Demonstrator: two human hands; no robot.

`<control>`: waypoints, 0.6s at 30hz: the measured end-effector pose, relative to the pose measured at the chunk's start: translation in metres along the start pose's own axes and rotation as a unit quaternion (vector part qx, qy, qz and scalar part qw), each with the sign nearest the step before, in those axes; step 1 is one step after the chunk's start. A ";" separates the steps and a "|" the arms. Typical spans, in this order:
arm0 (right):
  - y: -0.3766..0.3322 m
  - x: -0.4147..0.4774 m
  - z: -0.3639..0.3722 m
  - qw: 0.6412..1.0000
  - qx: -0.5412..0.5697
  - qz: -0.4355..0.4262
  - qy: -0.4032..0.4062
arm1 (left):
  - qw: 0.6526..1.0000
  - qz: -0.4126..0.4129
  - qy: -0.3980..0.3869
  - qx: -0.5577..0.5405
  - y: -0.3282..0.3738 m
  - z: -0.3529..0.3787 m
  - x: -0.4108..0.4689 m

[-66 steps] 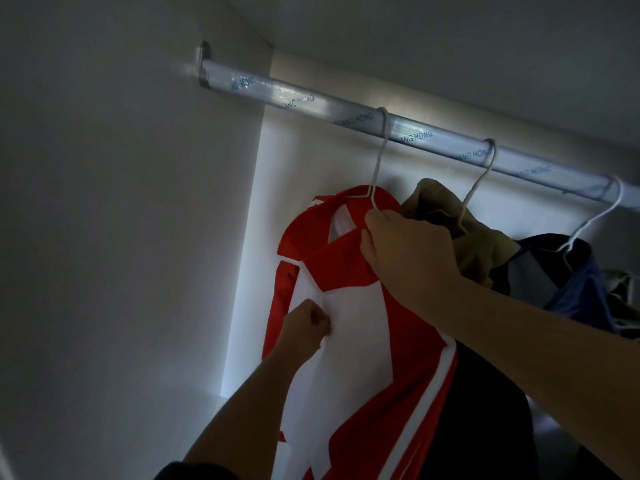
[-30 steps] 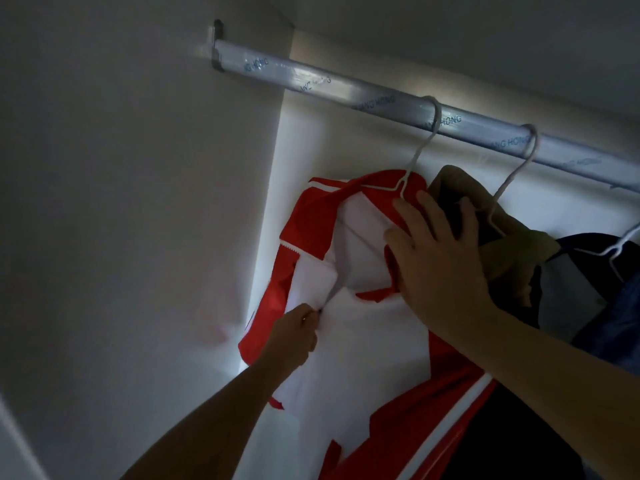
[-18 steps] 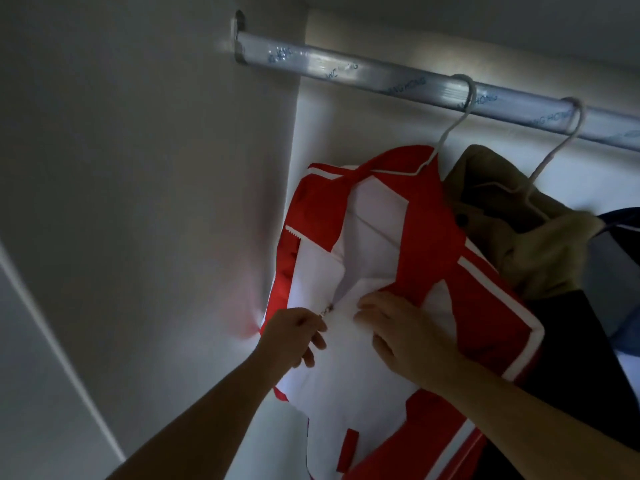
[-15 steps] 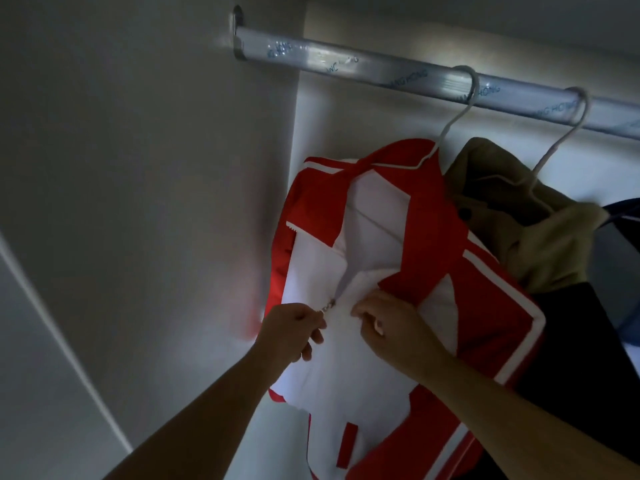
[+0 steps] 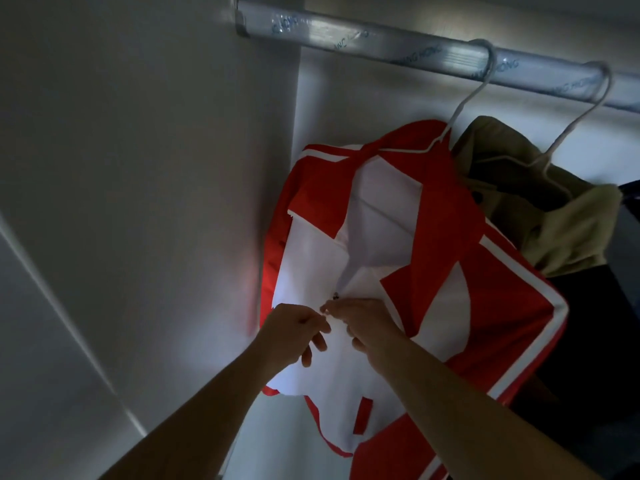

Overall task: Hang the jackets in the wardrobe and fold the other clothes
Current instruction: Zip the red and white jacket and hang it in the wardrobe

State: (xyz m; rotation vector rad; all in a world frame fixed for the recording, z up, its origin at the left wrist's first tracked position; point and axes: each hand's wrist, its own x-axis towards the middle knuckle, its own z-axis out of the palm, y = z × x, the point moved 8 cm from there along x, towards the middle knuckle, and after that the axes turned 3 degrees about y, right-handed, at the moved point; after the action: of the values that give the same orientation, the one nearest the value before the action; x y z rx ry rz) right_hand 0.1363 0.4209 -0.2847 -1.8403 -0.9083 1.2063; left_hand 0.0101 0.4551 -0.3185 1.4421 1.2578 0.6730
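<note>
Both hands meet on the hung jacket's zip.
The left hand [image 5: 296, 336] and right hand [image 5: 367, 329], fingertips nearly touching, pinch the white front of the red-and-white jacket [image 5: 446, 271]; its zip pull [image 5: 335, 296] sits just at their 12 o'clock. Farther off, at 1 o'clock, its wire hanger [image 5: 465, 105] hooks the rail [image 5: 381, 45], with a tan jacket [image 5: 561, 230] beside it at 3 o'clock.

A metal rail [image 5: 381, 39] is held at its left end by a bracket [image 5: 242, 17]; faint blue lettering is printed along it. 2 white wire hangers are hooked over it, near each other: a left hanger [image 5: 469, 98] and a right hanger [image 5: 580, 116].
</note>
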 end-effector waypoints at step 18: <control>-0.069 -0.044 -0.033 0.973 0.217 -0.076 0.030 | 0.908 0.157 0.179 0.345 0.015 0.038 0.015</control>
State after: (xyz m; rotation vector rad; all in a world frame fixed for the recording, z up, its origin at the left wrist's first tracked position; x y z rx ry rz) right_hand 0.1427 0.4095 -0.1971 -1.4232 -0.6728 1.1422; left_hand 0.0541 0.4580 -0.3189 2.2124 1.6686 0.7700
